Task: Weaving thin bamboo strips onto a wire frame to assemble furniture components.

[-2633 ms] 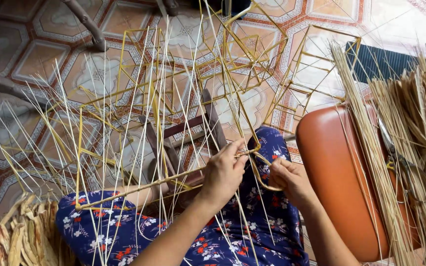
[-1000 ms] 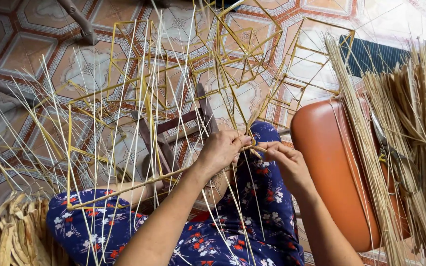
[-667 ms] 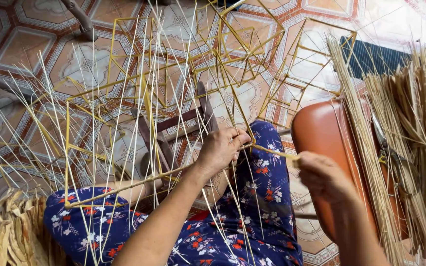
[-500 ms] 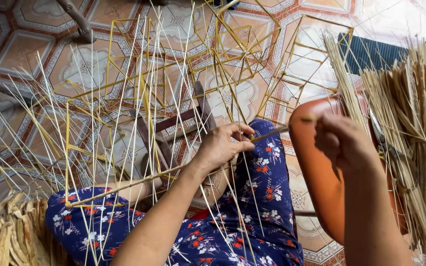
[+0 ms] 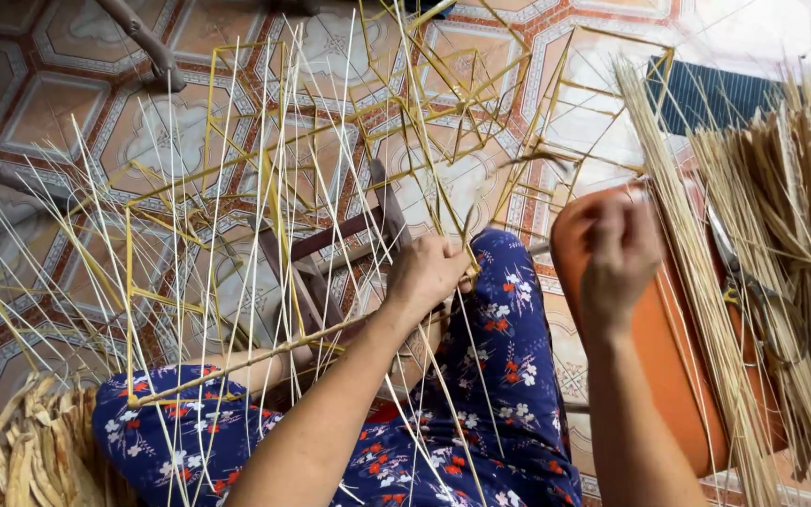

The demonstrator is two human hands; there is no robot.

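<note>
1. The left hand is closed on the weave at a crossing of yellow strips just above the knee; the pinch is best kept firm there so the crossing does not slip.
2. The right hand is raised beside the bundle of pale strips, fingers curled together; it is blurred, and whether one strip is clamped cannot be told.
3. A single strip is best drawn lengthwise, so that its neighbours are not dragged along.
4. The weave stands on the lap over the floral cloth, its loose ends fanned upward and outward; these are better left undisturbed by the forearm.
5. The bundle lies across the orange stool, touching it, near the right hand.
6. Scissors lie among the strips and are best avoided while reaching.
</note>
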